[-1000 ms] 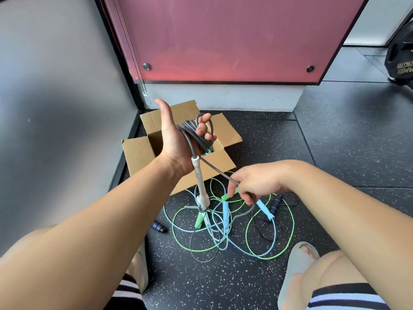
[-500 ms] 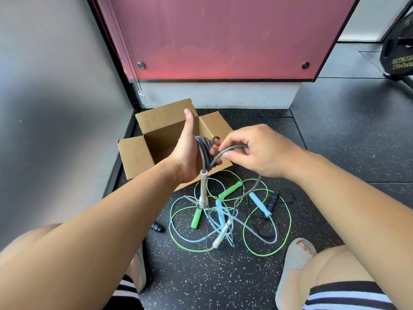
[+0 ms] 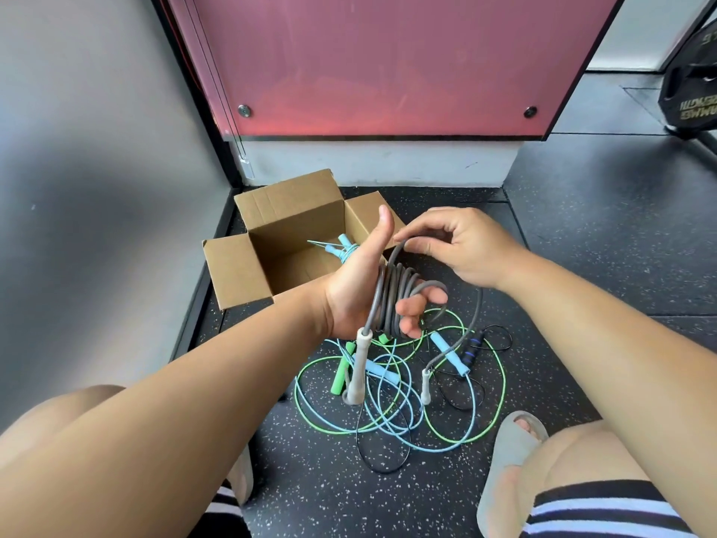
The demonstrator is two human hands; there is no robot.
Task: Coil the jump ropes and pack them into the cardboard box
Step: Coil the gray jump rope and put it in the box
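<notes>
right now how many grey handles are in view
2. One grey handle hangs from the coil on the left hand; the other handle is at the rope's loose end, down by the tangled pile. None seem hidden.

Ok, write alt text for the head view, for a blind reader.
A person's left hand holds a grey jump rope wound in loops around it, while the right hand pinches the top loop. Behind, an open cardboard box holds a light blue rope; green, blue and black ropes lie tangled on the floor.
</notes>
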